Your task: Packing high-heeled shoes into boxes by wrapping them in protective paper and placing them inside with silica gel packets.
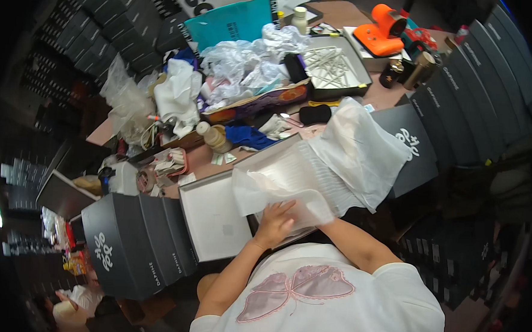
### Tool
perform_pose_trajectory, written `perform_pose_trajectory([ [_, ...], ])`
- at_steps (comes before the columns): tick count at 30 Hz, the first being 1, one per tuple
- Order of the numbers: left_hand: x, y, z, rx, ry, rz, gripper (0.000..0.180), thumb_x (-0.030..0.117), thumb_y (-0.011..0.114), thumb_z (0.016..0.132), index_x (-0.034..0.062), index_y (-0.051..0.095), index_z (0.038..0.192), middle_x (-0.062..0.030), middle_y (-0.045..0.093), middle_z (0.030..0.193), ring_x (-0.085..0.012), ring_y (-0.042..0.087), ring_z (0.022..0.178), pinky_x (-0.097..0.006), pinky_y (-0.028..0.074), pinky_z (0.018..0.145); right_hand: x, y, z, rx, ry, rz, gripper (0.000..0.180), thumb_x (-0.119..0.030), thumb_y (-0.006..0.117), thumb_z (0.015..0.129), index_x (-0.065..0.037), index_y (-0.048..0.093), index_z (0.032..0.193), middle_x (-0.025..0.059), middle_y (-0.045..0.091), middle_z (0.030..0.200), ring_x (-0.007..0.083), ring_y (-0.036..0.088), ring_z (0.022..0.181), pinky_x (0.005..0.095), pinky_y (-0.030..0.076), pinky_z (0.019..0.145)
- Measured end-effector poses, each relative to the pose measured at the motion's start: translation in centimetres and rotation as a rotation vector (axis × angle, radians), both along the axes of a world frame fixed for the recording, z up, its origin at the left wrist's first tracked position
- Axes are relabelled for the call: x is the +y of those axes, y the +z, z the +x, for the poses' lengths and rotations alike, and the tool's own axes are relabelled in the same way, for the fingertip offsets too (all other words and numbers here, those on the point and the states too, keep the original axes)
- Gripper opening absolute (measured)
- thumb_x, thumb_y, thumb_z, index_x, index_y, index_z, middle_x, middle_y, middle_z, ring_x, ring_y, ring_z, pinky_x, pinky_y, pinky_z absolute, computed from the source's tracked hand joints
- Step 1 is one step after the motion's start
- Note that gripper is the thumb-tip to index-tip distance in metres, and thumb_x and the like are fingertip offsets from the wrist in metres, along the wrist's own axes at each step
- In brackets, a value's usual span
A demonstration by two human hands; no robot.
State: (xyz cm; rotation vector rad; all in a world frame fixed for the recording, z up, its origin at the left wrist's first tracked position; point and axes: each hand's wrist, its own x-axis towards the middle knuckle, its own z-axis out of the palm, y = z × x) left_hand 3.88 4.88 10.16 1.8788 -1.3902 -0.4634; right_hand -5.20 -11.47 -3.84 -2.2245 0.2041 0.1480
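Nearest the camera comes a white T-shirt (355, 309) with a pink butterfly sewn on it, and both bare forearms reach up from it toward the worktop (209, 160). Of the two, the left hand (273, 222) lies flat with its fingers spread, pressing on a sheet of white tissue paper (277, 190) that lines an open box (290, 170). The right hand is hidden under that tissue paper, so I cannot tell how it is shaped or whether it holds anything; only its forearm shows, running in from the right. More white tissue (360, 150) billows over the far right side of the open box. Just left of the box lies its grey lid (212, 217), inside face up, and left of that stand dark grey boxes (132, 243) in a leaning row. Beyond the open box, a small tan bottle (213, 136) lies on the worktop beside a blue cloth (249, 136) and a black pouch (314, 114). Farther back sits a heap of crumpled clear plastic (247, 66), a teal folder (231, 21) and a shallow tray (334, 67) of white sticks. At the far edge rests an orange tool (381, 31). Along the right side, more dark boxes (462, 92) stand on edge in a long row.
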Motion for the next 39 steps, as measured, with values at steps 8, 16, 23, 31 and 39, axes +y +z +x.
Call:
perform_pose_trajectory([
  [8, -7.6, -2.0, 3.1, -0.439, -0.043, 0.387, 0.037, 0.039, 0.067, 0.08, 0.0021, 0.067, 0.081, -0.0127, 0.064, 0.087, -0.0307, 0.058, 0.093, -0.048, 0.036, 0.096, -14.2, 20.3, -8.3, -0.237, -0.661, -0.681, 0.069, -0.02, 0.073, 0.076, -0.007, 0.042, 0.136, 0.0219, 0.037, 0.14, 0.0388, 0.037, 0.128, 0.0468, 0.032, 0.104],
  [16, -9.0, -4.3, 2.7, -0.499, 0.12, 0.44, 0.051, 0.043, 0.077, 0.065, 0.0061, 0.066, 0.098, -0.0136, 0.064, 0.105, -0.0287, 0.052, 0.115, -0.062, 0.027, 0.098, -26.8, 16.3, -11.6, -0.073, -0.678, -0.3, 0.064, -0.019, 0.074, 0.077, -0.008, 0.046, 0.133, 0.0233, 0.057, 0.114, 0.0357, 0.057, 0.106, 0.0389, 0.045, 0.09],
  [23, -9.6, -6.1, 4.4, -0.286, 0.043, 0.744, 0.039, 0.031, 0.072, 0.07, 0.008, 0.064, 0.101, -0.0138, 0.064, 0.101, -0.0294, 0.058, 0.105, -0.052, 0.04, 0.092, -25.4, 22.4, -5.7, -0.084, -0.603, -0.252, 0.023, -0.02, 0.066, 0.085, 0.002, 0.064, 0.084, 0.0129, 0.058, 0.064, 0.0227, 0.061, 0.062, 0.0323, 0.047, 0.061],
  [31, -11.0, -1.6, 6.7, 0.111, 0.005, 0.645, 0.045, 0.035, 0.066, 0.081, 0.0015, 0.062, 0.112, -0.0146, 0.064, 0.11, -0.03, 0.059, 0.107, -0.039, 0.049, 0.085, -24.4, 30.2, 3.6, -0.408, -0.662, 0.516, 0.027, -0.025, 0.063, 0.091, -0.001, 0.061, 0.08, 0.0003, 0.06, 0.067, 0.0079, 0.058, 0.06, 0.0221, 0.044, 0.049],
  [39, -10.7, 12.1, 1.7, 2.105, 0.298, -0.062, 0.052, 0.038, 0.058, 0.091, 0.0021, 0.052, 0.128, -0.0112, 0.063, 0.109, -0.0171, 0.061, 0.099, -0.028, 0.047, 0.09, -6.4, 38.4, 3.3, -0.63, -0.093, 0.77, 0.022, -0.014, 0.078, 0.078, -0.003, 0.06, 0.082, 0.0006, 0.062, 0.076, 0.004, 0.056, 0.066, 0.0191, 0.044, 0.056],
])
